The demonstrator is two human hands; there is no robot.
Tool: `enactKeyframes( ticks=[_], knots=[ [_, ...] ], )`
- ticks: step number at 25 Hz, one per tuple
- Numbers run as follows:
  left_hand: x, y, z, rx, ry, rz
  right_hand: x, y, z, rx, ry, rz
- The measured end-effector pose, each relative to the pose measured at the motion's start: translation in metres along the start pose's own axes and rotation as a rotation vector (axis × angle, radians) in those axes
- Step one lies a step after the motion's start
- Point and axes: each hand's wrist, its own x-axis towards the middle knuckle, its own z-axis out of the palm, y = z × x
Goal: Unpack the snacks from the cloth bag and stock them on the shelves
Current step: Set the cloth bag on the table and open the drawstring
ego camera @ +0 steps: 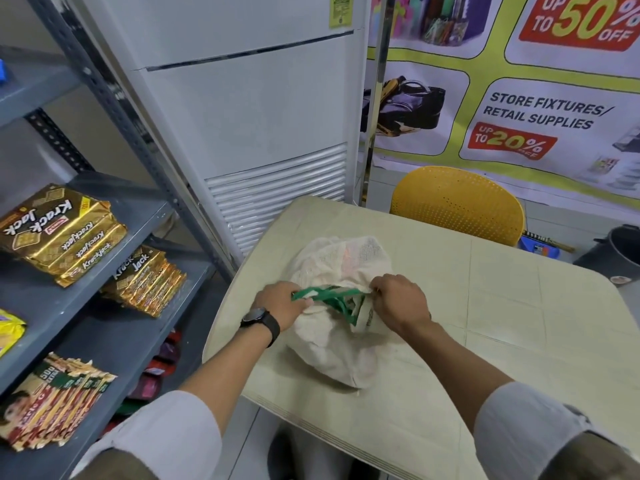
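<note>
So the cloth bag (332, 306) is sitting full and lumpy on the table (485, 306), nothing out of it yet as far as I can tell; both hands are at the mouth of it, left hand (282, 306) pinching the green handles (329, 297) on its side, right hand (398, 299) closed on the fabric edge opposite, looks like they're pulling the opening apart; the bulk of the bag bulges away beyond the two grips; off past the left hand the shelves (104, 282) already hold gold biscuit packs (65, 233), but I'd guess that's existing stock; basically step one, all the unpacking and stocking is left.
</note>
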Motion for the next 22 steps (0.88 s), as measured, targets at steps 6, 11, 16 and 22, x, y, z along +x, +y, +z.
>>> enactKeyframes(
  ticks=[6, 11, 16, 22],
  knots=[
    [0.003, -0.006, -0.063, -1.140, 0.217, -0.254, 0.016, 0.013, -0.043, 0.858, 0.354, 0.319],
    [0.003, -0.018, -0.049, -1.546, 0.038, -0.603, 0.023, 0.028, -0.039, 1.049, 0.424, 0.620],
    [0.020, -0.038, -0.033, -1.094, -0.149, -0.734, 0.011, 0.042, -0.011, 0.861, 0.134, 0.458],
    [0.047, -0.049, -0.029, -0.594, 0.078, -0.473, -0.010, -0.004, 0.041, 0.009, -0.343, 0.026]
  ],
)
